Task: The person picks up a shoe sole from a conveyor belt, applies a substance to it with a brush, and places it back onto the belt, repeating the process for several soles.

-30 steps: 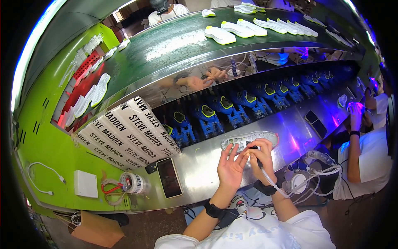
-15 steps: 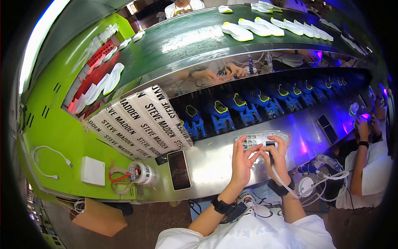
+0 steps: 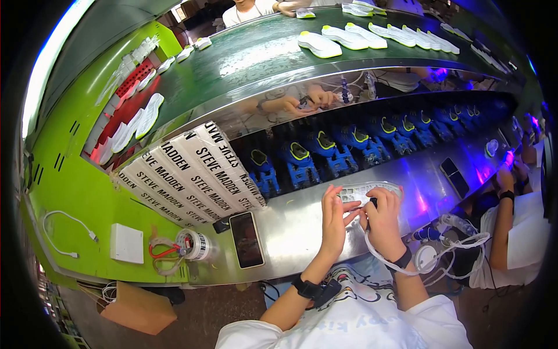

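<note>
A pale shoe sole (image 3: pixel 356 191) with a grid-like surface rests over the metal counter, partly covered by my hands. At its left end, my left hand (image 3: pixel 333 224) has its fingers against the edge, while the thumb and another finger point towards my other hand. My right hand (image 3: pixel 382 221) is closed around a small black corded tool (image 3: pixel 373 202) over the sole's right part. A white cable (image 3: pixel 372 247) runs from that hand down past the wrist. What kind of tool it is, I cannot make out.
White soles (image 3: pixel 351 38) lie on the green conveyor belt (image 3: pixel 250 64). Below it stands a row of blue shoes (image 3: pixel 296 152) on holders. A taped box (image 3: pixel 192 174), phone (image 3: pixel 247 239), tape roll (image 3: pixel 195 244) and white case (image 3: pixel 127 243) sit leftwards; a co-worker (image 3: pixel 514 232) sits at right.
My right hand has turned and its fingers curl more tightly round the black tool. The view has shifted slightly. Across the belt, a person's arm has come nearer to a sole.
</note>
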